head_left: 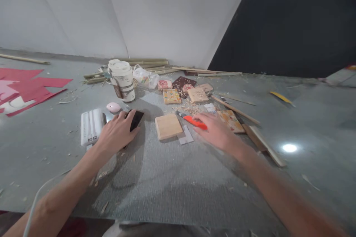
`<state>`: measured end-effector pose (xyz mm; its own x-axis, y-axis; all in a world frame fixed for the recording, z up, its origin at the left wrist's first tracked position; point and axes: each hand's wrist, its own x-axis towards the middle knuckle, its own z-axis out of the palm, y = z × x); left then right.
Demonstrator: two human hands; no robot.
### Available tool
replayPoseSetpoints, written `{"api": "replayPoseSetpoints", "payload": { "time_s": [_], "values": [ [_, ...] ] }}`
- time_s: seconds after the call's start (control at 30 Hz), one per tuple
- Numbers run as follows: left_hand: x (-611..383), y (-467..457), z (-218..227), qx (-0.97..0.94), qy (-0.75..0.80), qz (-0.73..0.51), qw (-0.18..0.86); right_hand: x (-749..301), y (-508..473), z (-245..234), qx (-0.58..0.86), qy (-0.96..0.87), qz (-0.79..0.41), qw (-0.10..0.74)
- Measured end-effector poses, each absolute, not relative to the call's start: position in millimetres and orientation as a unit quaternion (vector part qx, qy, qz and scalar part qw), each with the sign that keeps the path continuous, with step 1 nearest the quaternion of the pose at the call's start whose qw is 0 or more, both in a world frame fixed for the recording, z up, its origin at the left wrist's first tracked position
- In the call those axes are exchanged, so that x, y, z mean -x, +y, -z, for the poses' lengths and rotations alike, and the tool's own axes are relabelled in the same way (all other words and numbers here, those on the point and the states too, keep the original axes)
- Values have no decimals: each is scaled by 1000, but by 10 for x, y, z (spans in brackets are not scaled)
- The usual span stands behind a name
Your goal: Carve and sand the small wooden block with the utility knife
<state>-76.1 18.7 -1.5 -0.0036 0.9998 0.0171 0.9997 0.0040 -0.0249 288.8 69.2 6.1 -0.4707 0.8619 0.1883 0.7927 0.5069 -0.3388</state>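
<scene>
My left hand is closed around a dark phone, its fingers over the top and the thumb along the near side. My right hand has its fingertips on the orange handle of a utility knife, which lies on the table with its blade toward the left. Between my hands sits a plain square wooden block, partly over a white paper piece. Behind it are a patterned square tile and a carved wooden block, with wood shavings around them.
A white power bank, a pink oval item and a lidded paper cup stand on the left. Red paper lies farther left. Wooden strips and a yellow cutter lie on the right. Bamboo sticks line the wall.
</scene>
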Motion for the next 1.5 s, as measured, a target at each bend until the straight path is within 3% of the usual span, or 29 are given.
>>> {"api": "replayPoseSetpoints", "payload": {
  "time_s": [0.2, 0.33, 0.57, 0.77, 0.9, 1.17, 1.5],
  "values": [
    [583, 252, -158, 711, -697, -3, 86, -2802, 900, 84, 514, -847, -31, 131],
    [97, 285, -168, 800, -592, 83, -50, -2694, 893, 226, 520, -843, -26, 135],
    [-275, 434, 163, 807, -571, 115, -97, -2771, 899, 360, 564, -798, -36, 208],
    [-100, 365, 79, 723, -545, 333, -264, -2836, 781, 290, 530, -784, -71, 316],
    [-62, 318, 42, 662, -480, 426, -388, -2776, 630, 199, 471, -806, -99, 344],
    [-99, 263, 73, 653, -425, 454, -432, -2664, 452, 103, 374, -845, -104, 368],
    [-120, 240, 63, 653, -405, 444, -461, -2624, 406, 142, 396, -844, -145, 331]
  ]
}}
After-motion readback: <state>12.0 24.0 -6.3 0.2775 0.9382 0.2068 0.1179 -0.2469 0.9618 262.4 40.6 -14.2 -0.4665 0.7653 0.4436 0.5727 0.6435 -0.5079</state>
